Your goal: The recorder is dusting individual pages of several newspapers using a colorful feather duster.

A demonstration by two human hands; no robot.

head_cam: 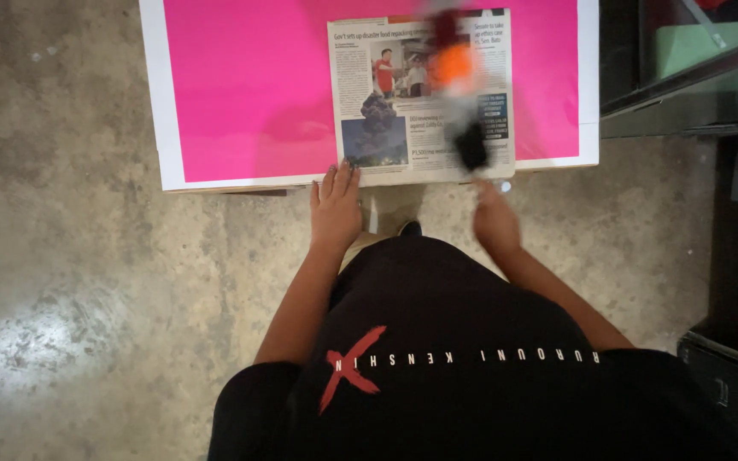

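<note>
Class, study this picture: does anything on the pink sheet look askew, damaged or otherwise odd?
One thing: a blurred dark and orange object smears across the newspaper above the right hand, too blurred to identify. The newspaper overhangs the pink sheet at the near edge, where the left hand touches it.

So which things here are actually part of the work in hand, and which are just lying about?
In use:
- newspaper, left hand resting on its near edge
- blurred black and orange object lying over the paper, right hand just below it
- pink sheet under the paper, on the white board

Lying about:
- dark glass-fronted cabinet at the right
- concrete floor
</note>
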